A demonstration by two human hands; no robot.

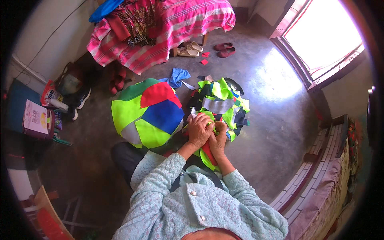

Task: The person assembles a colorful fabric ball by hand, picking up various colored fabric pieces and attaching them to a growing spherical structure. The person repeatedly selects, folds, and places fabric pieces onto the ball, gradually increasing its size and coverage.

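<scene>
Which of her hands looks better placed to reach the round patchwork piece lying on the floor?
Probably the left hand: it is on the side nearest the round patchwork piece. The right hand sits farther away, over the fabric scraps; both grip a strip.

I see a patchwork round point(146, 114) of neon yellow-green, red, royal blue, green and grey, a scrap pile point(220, 102) in neon yellow, grey, black and blue, a red strip point(208, 154) under my hands, my pale blue lace sleeves point(160, 176), and a pink striped bedcover point(180, 24).
</scene>
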